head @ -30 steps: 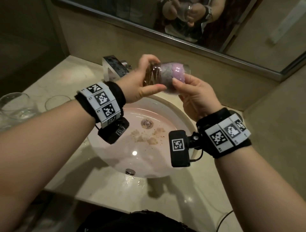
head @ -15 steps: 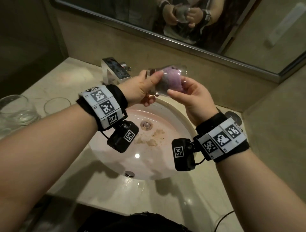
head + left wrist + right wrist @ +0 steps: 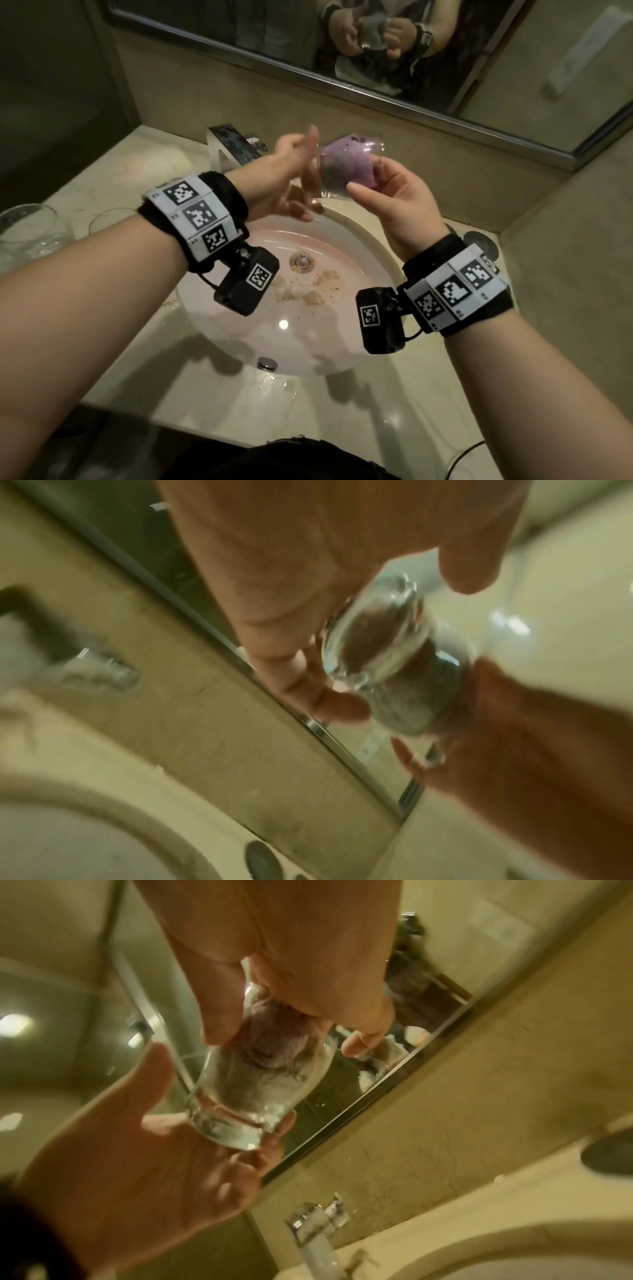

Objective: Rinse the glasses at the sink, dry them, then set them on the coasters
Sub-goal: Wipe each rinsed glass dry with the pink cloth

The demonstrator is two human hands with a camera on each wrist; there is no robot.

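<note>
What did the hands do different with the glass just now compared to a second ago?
The left hand let go: its thumb and fingers were curled round the base of the glass, now they are spread open, the base just touching the palm. The right hand now holds the glass by itself, the purple cloth still stuffed inside. The other glasses on the counter stayed put.

Open room above the sink [image 3: 356,236]; faucet [image 3: 233,147] behind, glasses [image 3: 30,229] crowd the left counter.
</note>
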